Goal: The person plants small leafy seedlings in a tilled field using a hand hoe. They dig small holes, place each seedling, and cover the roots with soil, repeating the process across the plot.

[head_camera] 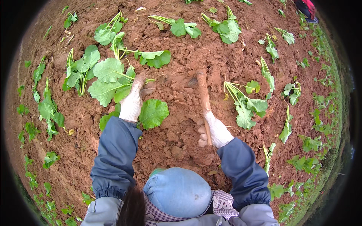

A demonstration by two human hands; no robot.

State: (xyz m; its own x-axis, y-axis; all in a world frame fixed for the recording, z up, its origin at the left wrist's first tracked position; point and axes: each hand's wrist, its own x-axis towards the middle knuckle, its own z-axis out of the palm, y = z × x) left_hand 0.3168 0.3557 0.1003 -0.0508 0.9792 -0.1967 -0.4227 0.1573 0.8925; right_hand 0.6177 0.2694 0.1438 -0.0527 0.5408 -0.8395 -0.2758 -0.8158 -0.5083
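My left hand (132,101), in a white knit glove muddied at the fingers, pinches a leafy green seedling (109,70) by its stems. The leaves spread out to the left, and the stem ends poke out to the right. Beneath that wrist, a broad-leaved plant (153,113) shows on both sides of the cuff. My right hand (216,130), gloved the same way, is wrapped around the wooden handle (202,87) of a hand tool. The handle's far end reaches the reddish soil (175,99); mud hides the tool's head, so its shape cannot be made out.
Loose seedlings lie around, among them one bunch (83,67) at left, one (246,106) at right and one (226,26) farther off. Rows of small plants (319,99) line the right side by a grassy edge. Part of another person (306,10) shows at top right.
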